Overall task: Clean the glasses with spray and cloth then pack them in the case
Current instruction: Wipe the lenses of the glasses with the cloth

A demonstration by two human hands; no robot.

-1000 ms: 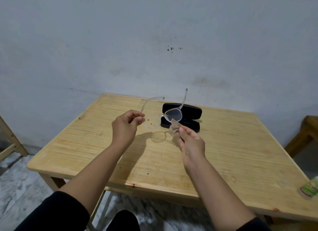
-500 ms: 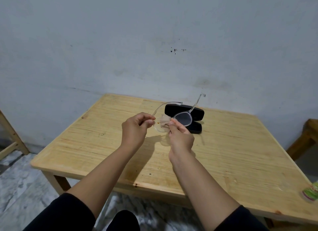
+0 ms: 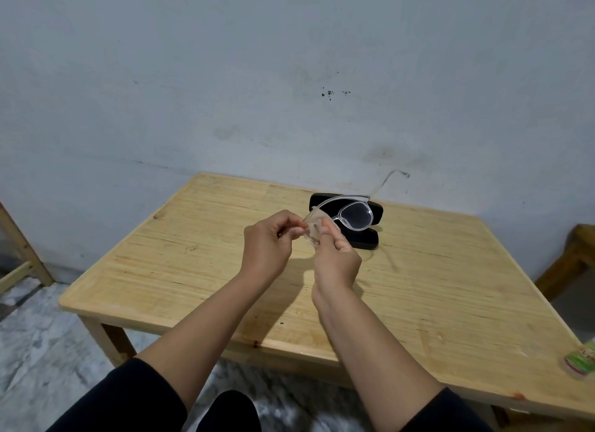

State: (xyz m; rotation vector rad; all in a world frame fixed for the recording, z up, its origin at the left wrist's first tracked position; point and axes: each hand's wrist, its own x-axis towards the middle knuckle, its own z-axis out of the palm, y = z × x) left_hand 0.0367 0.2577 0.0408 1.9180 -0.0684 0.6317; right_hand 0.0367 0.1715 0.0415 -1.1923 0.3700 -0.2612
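1. Head view, hands. My left hand pinches the left end of the glasses, fingers closed on the frame. My right hand has thumb and fingers pressed together on the cloth, which wraps the left lens.

2. Head view, position. The glasses are held in the air above the wooden table, just in front of the black case, which lies open near the wall. The spray bottle lies at the table's right edge, well apart.

3. Head view, orientation. The frame's long axis runs from lower left to upper right; the bare right lens faces me, and the unfolded temple points up and away towards the wall.

4. Step in hand, as I judge it: wiping the left lens. To do it well, I would steady the frame by its rim, rub both faces lightly through the cloth, and avoid twisting the thin clear bridge.
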